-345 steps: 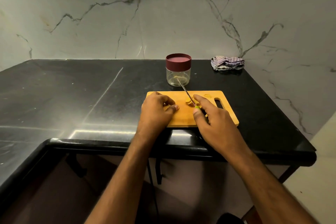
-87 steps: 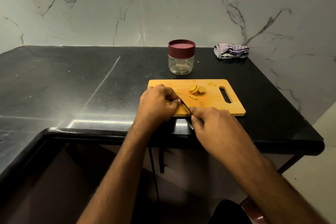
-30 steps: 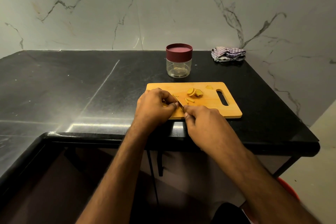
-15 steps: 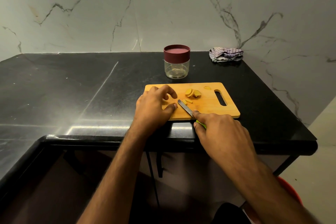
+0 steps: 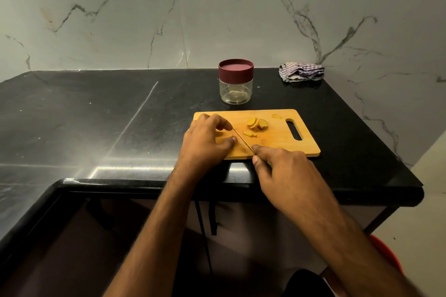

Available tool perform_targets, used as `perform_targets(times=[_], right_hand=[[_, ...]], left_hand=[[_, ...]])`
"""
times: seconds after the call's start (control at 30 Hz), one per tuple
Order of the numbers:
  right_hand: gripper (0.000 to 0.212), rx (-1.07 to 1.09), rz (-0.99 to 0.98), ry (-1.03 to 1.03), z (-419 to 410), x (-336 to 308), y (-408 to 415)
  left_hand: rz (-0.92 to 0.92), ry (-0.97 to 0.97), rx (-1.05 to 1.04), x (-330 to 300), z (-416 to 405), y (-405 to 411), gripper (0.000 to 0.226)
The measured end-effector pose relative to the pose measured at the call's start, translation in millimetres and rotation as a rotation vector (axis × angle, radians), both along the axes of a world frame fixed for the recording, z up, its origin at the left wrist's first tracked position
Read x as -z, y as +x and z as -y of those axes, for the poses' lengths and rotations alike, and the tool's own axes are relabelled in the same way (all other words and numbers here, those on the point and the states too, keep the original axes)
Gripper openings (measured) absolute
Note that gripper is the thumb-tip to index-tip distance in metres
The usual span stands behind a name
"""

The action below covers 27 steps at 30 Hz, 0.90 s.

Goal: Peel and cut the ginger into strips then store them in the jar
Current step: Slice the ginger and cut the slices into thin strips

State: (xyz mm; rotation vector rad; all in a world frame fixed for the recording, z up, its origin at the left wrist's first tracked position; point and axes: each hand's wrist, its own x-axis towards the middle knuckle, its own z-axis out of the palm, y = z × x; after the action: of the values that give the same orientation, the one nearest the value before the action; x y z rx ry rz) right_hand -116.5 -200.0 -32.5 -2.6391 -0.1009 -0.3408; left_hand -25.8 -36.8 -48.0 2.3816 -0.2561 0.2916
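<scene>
Round ginger slices [image 5: 257, 123], wooden board [image 5: 277, 144]

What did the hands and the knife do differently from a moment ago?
The right hand keeps its grip on the knife, which has tipped from lying flatter to edge-down beside the left hand. The left hand's fingers have curled back down onto the piece being cut. The ginger slices, cutting board, jar and cloth look unmoved.
</scene>
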Motion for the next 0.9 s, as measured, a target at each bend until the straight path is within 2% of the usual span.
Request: perform_targets(times=[0.13, 0.3, 0.47, 0.9], right_hand=[[0.043, -0.023, -0.023, 0.006, -5, 0, 2], [0.043, -0.014, -0.042, 0.017, -6, -1, 1], [0.042, -0.022, -0.045, 0.001, -7, 0, 1], [0.04, -0.053, -0.132, -0.013, -11, -5, 20]], left_hand=[[-0.015, -0.067, 0.0, 0, -1, 0, 0.007], [-0.023, -0.048, 0.015, 4, -2, 4, 0.016], [-0.045, -0.045, -0.011, 5, -2, 6, 0.011], [-0.061, -0.038, -0.009, -1, -1, 3, 0.02]])
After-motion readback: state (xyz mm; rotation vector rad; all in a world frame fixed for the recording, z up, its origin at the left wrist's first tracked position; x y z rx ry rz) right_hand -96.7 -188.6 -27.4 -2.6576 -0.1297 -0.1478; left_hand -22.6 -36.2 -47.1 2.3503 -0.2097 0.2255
